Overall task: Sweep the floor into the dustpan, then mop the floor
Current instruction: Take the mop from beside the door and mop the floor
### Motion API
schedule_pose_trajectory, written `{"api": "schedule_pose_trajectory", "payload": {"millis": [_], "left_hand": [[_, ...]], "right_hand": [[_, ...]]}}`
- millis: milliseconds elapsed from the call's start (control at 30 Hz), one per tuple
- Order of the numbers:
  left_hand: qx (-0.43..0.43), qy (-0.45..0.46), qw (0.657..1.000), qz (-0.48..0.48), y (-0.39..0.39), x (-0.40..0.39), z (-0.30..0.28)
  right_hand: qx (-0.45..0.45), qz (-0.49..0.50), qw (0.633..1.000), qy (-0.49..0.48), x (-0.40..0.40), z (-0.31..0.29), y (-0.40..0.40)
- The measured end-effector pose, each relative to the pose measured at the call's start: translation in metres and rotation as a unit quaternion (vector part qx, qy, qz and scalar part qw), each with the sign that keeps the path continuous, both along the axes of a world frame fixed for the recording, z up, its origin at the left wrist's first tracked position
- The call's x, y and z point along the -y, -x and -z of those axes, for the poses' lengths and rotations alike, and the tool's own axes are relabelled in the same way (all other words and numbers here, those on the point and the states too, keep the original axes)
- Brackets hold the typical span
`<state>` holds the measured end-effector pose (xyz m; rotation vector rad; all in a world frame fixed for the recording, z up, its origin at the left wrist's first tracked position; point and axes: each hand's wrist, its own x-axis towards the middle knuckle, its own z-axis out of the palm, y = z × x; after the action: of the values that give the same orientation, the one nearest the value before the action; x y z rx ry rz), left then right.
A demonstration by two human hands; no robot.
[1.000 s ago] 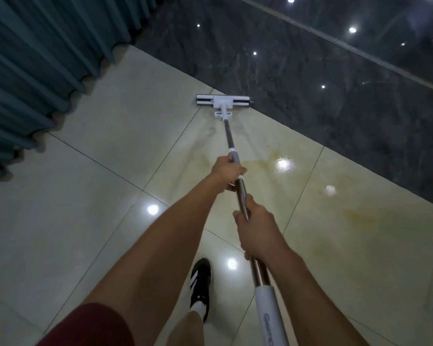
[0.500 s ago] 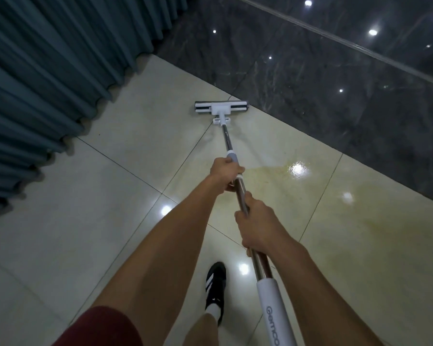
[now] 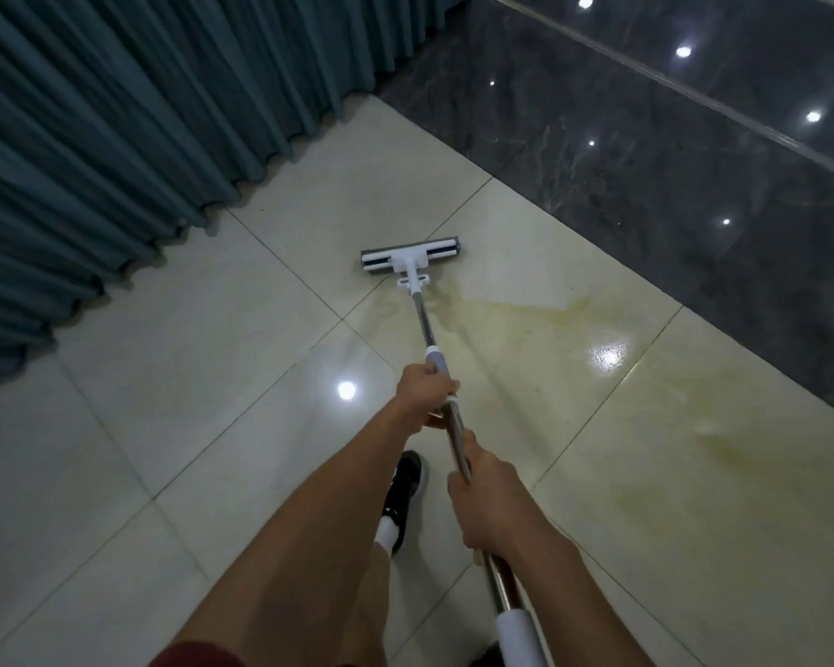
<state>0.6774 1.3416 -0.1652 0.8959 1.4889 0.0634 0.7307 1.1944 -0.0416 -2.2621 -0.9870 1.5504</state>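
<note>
The person holds a long mop with a shiny metal shaft (image 3: 423, 324) in both hands, the shaft running from the bottom edge near 5 o'clock up toward the middle of the view. The left hand (image 3: 424, 394) is wrapped round the shaft just below a grey collar, fingers curled tight and pressed together around it. The right hand (image 3: 485, 503) grips the shaft lower down, toward 6 o'clock, its fingers likewise closed round the metal, just above a white foam grip (image 3: 521, 637) at the bottom edge.

The flat white and grey mop head (image 3: 412, 255) lies flat on the glossy cream floor tiles (image 3: 174, 377) slightly above centre, at about 12 o'clock from the hands, across a tile joint. A wet yellowish smear (image 3: 526, 312) spreads over the tiles from just beside the mop head toward 3 o'clock.

Pleated teal curtains (image 3: 116, 113) hang along the 9 to 11 o'clock side, their hem touching the floor. A dark polished marble band (image 3: 646, 161) runs from 12 to 3 o'clock, reflecting ceiling lights. Below the arms, a black shoe with a white sock (image 3: 403, 493) stands on the tiles between the forearms.
</note>
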Motion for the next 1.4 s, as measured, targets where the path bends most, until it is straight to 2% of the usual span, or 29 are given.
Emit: {"api": "schedule_pose_trajectory", "payload": {"millis": [233, 567, 733, 1133, 1267, 1400], "left_hand": [[-0.021, -0.005, 0.999, -0.035, 0.027, 0.069, -0.006], [-0.003, -0.007, 0.999, -0.049, 0.023, 0.013, -0.009], [0.004, -0.009, 0.998, -0.067, 0.026, -0.041, 0.0], [0.015, -0.035, 0.995, -0.095, 0.038, -0.262, 0.018], [0.027, -0.021, 0.995, -0.091, 0.039, -0.293, 0.024], [0.035, 0.033, 0.998, -0.038, 0.049, -0.291, 0.029]], "right_hand": [[-0.013, -0.045, 0.999, 0.001, 0.062, -0.02, 0.016], [0.071, -0.033, 0.997, -0.002, 0.009, -0.005, 0.019], [0.069, -0.025, 0.997, -0.001, -0.047, 0.008, 0.025], [0.114, -0.054, 0.992, -0.01, -0.274, 0.047, 0.04], [0.12, -0.068, 0.99, -0.001, -0.324, 0.064, 0.04], [0.114, -0.049, 0.992, -0.007, -0.314, 0.072, 0.047]]}}
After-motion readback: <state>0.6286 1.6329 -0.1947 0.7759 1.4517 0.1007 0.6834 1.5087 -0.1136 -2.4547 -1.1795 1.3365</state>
